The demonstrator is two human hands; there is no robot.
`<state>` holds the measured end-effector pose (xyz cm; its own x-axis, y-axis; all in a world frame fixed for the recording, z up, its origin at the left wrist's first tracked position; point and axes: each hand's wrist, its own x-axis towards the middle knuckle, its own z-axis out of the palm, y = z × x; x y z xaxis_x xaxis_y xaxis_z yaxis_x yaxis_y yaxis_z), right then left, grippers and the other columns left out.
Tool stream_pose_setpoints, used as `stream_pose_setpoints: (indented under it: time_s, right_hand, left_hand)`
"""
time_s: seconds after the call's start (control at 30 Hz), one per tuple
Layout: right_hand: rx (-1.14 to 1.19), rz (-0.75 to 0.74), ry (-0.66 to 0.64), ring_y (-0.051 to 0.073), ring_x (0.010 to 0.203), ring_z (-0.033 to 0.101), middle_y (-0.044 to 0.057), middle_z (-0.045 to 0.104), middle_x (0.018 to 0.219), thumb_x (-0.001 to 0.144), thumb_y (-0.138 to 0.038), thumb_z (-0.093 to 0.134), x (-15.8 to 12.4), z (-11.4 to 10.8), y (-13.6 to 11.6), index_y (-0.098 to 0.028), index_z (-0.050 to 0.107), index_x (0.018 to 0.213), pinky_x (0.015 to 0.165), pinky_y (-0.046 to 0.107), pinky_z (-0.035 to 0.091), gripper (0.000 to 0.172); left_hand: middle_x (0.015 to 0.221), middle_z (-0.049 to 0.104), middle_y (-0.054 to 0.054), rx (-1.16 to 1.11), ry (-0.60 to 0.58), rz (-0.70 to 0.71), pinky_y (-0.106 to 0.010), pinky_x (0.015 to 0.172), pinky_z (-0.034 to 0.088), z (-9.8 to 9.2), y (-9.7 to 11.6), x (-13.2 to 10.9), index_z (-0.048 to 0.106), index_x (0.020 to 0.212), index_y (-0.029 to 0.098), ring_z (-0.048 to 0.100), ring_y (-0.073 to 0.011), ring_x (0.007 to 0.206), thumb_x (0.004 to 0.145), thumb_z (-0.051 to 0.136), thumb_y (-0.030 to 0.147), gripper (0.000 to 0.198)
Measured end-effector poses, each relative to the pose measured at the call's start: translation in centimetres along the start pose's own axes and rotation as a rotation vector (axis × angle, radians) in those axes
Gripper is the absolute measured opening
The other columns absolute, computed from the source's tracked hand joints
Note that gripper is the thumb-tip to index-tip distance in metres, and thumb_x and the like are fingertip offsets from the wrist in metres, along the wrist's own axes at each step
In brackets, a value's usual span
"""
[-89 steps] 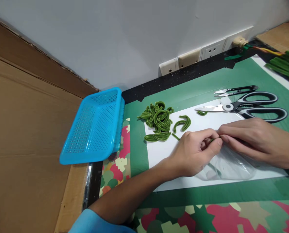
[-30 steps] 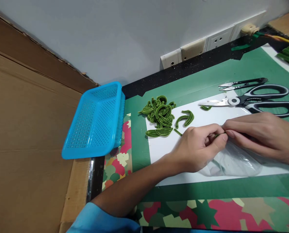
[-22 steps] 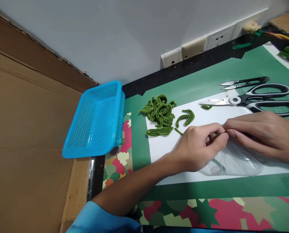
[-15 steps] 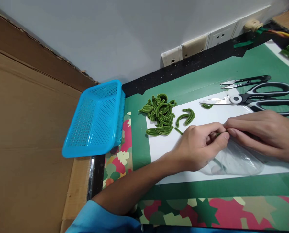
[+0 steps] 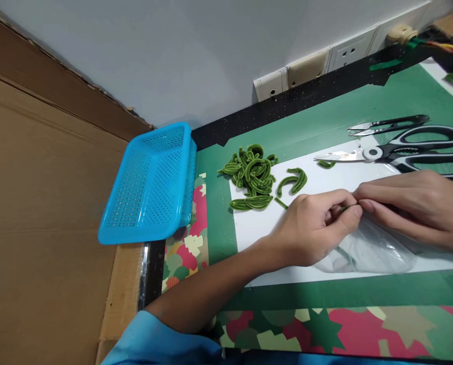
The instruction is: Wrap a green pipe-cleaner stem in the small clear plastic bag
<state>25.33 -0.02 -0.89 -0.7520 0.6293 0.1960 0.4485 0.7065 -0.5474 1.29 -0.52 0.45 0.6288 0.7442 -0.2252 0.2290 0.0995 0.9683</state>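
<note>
My left hand [image 5: 315,228] and my right hand [image 5: 412,205] meet fingertip to fingertip over a white sheet [image 5: 256,235]. Both pinch a small green fuzzy piece [image 5: 344,208], mostly hidden by the fingers. Under the hands lies a clear plastic bag [image 5: 374,251]. A pile of curved green fuzzy pieces [image 5: 251,175] lies at the sheet's far left corner, with two more curved pieces [image 5: 292,182] beside it and a thin green scrap [image 5: 281,203] close to my left hand.
Large black-handled scissors [image 5: 405,153] and small snips [image 5: 388,124] lie beyond my right hand on the green mat [image 5: 214,223]. A blue mesh basket [image 5: 152,185] leans at the left by cardboard [image 5: 39,203]. Wall sockets [image 5: 310,68] line the back.
Both hands have kept pinching the green piece in the same place. The view has drifted slightly, so everything sits a little further right and higher.
</note>
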Motion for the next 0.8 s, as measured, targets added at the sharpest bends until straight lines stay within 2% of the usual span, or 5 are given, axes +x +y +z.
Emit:
stream_pose_setpoints:
  time_s: [0.43,0.6,0.8]
  right_hand:
    - [0.024,0.012,-0.003,0.013,0.054,0.051,-0.003,0.053,0.069,0.110,-0.020,0.044,-0.05,0.09,0.05,-0.024,0.050,0.089,0.056,0.031,0.034,0.022]
    - [0.026,0.067,0.022,0.015,0.055,0.050,-0.003,0.052,0.069,0.112,-0.023,0.041,-0.07,0.12,-0.34,-0.024,0.050,0.088,0.058,0.033,0.034,0.026]
    - [-0.002,-0.005,0.004,0.012,0.054,0.051,-0.004,0.052,0.069,0.111,-0.020,0.042,0.01,0.09,0.05,-0.024,0.049,0.090,0.056,0.031,0.035,0.023]
  left_hand:
    - [0.070,0.042,0.005,0.001,-0.004,0.009,-0.028,0.063,0.030,-0.01,0.03,-0.06,0.060,0.088,0.020,0.036,-0.0101,0.065,0.102,0.060,0.045,0.028]
    - [0.069,0.042,0.005,-0.002,-0.001,-0.019,-0.028,0.065,0.031,0.01,0.18,-0.04,0.060,0.088,0.020,0.036,-0.0104,0.065,0.102,0.061,0.046,0.030]
    - [0.069,0.042,0.005,-0.004,-0.013,0.001,-0.027,0.064,0.030,-0.03,0.04,-0.04,0.060,0.088,0.020,0.037,-0.0097,0.065,0.101,0.063,0.043,0.027]
